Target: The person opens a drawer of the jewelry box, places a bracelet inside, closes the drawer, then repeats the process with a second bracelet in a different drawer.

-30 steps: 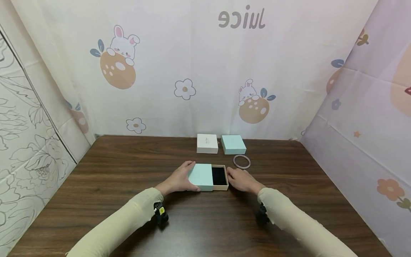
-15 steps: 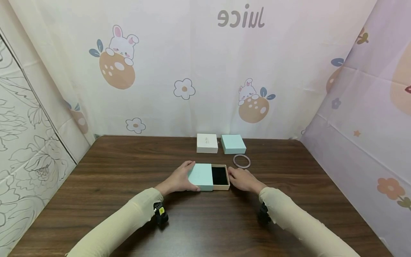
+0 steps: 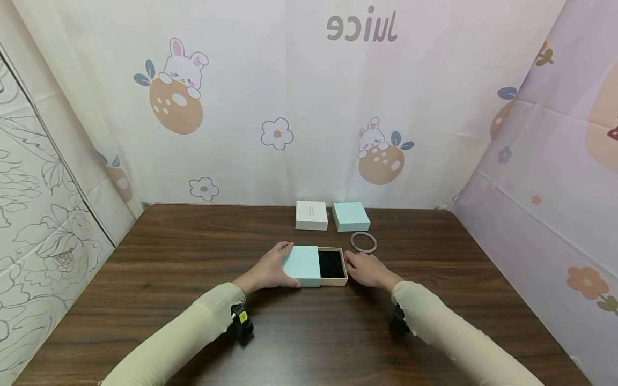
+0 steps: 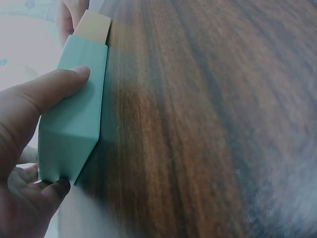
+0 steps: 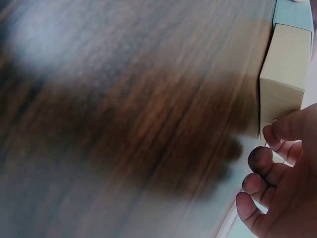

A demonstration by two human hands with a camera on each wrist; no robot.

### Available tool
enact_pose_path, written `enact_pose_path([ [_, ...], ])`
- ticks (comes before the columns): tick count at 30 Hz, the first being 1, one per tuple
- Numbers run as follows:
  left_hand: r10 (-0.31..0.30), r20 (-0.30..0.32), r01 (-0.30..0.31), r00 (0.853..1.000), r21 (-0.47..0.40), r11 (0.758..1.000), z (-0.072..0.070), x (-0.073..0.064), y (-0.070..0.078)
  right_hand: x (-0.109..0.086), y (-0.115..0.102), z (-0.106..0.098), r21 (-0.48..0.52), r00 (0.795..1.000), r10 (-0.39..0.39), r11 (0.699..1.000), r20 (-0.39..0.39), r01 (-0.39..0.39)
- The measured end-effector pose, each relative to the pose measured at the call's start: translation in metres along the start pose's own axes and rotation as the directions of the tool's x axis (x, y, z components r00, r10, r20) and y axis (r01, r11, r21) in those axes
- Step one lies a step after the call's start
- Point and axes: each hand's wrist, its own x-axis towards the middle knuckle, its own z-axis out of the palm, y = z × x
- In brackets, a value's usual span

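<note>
A mint-green sliding box lies flat on the table, made of an outer sleeve (image 3: pixel 305 265) and an inner drawer (image 3: pixel 333 282). Across the sleeve's left end my left hand (image 3: pixel 270 268) grips it, thumb on the near side, fingers round the far side and the end. The cream drawer sticks out to the right, its inside lined with a black pad (image 3: pixel 330 264). At the drawer's right end my right hand (image 3: pixel 365 269) pinches a small pull between thumb and forefinger. In the right wrist view the pull is mostly hidden by the fingertips; the other fingers curl loosely.
Behind the hands stand a white box (image 3: pixel 311 215) and a second mint-green box (image 3: pixel 351 216) at the table's back edge. A pale purple ring-shaped bangle (image 3: pixel 363 243) lies just beyond my right hand. A printed curtain (image 3: pixel 318 96) hangs behind the wooden table (image 3: pixel 193 236).
The drawer has slid slightly farther right out of the sleeve, and my right hand has shifted right with it. My left hand and the sleeve have stayed in place.
</note>
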Motion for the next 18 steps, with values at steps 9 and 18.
enact_pose_path([
  [9, 0.005, 0.004, -0.005, 1.000, 0.006, 1.000, -0.0005, 0.0008, 0.0003, -0.0017, 0.0016, -0.0014, 0.005, 1.000, -0.016, 1.000, -0.006, 0.016],
  [18, -0.003, 0.007, 0.003, 1.000, -0.016, 1.000, -0.0024, -0.0015, 0.0029, -0.0027, 0.0053, -0.0028, 0.003, 1.000, 0.010, 1.000, 0.003, -0.010],
])
